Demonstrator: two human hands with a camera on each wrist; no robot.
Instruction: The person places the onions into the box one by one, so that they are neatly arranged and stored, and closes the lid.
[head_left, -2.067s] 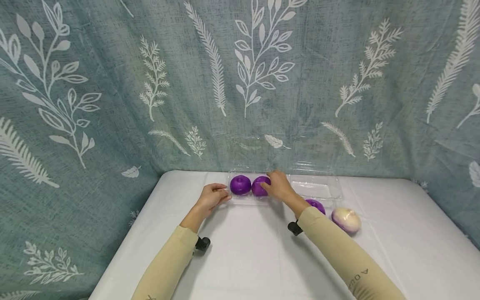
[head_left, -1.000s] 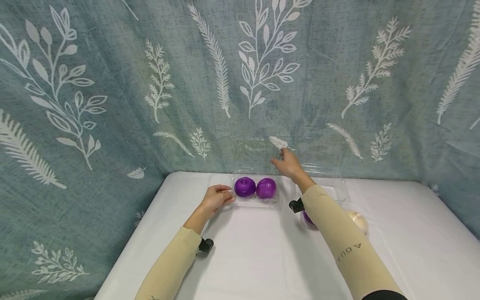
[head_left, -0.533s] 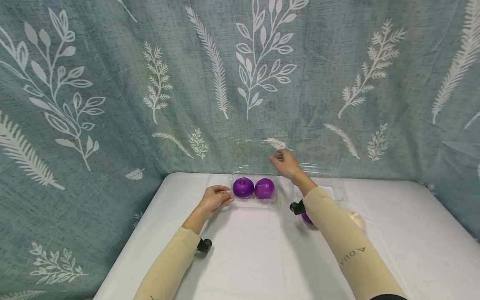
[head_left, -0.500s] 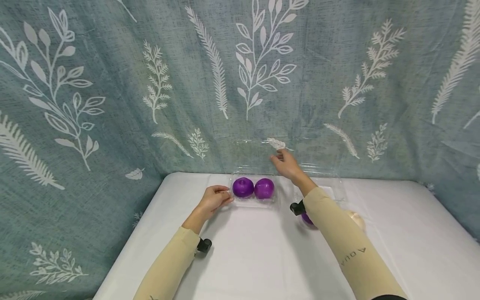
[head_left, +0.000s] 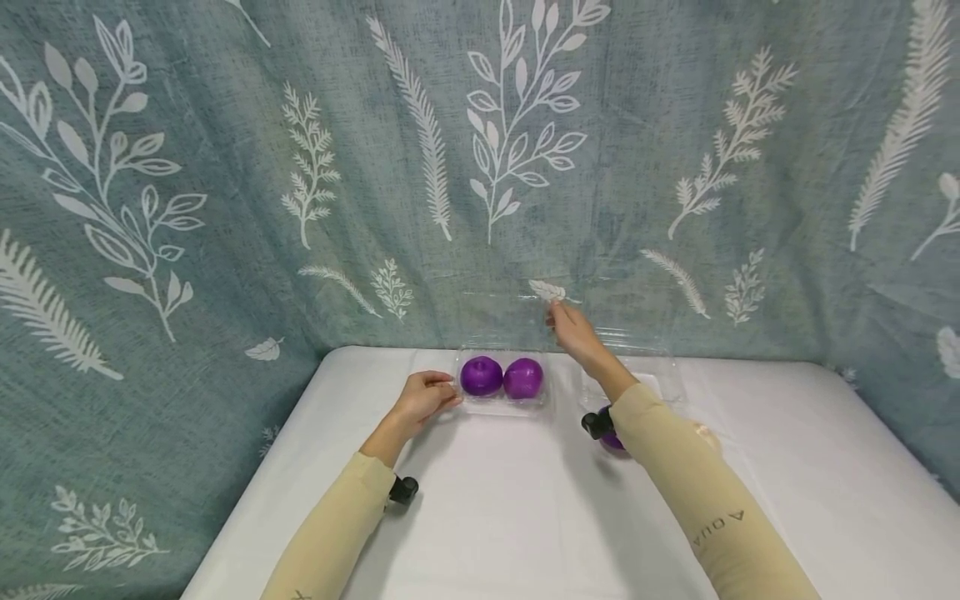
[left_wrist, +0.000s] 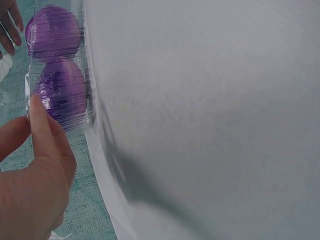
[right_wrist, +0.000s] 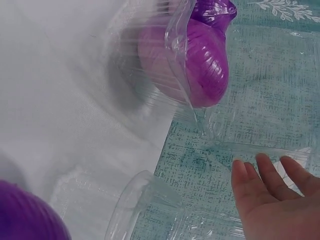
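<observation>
A clear plastic clamshell container (head_left: 502,408) lies at the back of the white table, its lid (right_wrist: 270,90) raised at the back. Inside sit two shiny purple onions, the left onion (head_left: 481,377) beside the right onion (head_left: 523,378). At the container's left end, my left hand (head_left: 424,398) pinches its edge between thumb and fingers. My right hand (head_left: 573,329) is up at the lid's right edge, fingers loosely bent; whether they touch the lid is hard to tell. Another purple onion (right_wrist: 30,215) rests on the table under my right forearm, partly hidden.
To the right stands a second clear clamshell (head_left: 663,383), its lid raised too. A whitish onion-like vegetable (head_left: 705,435) is mostly hidden by my right sleeve. A patterned green-blue curtain (head_left: 420,167) hangs directly behind the table.
My right hand has left the right onion in the container and risen to the lid's edge. The lid's upper edge now sits slightly lower. My left hand has stayed put.
</observation>
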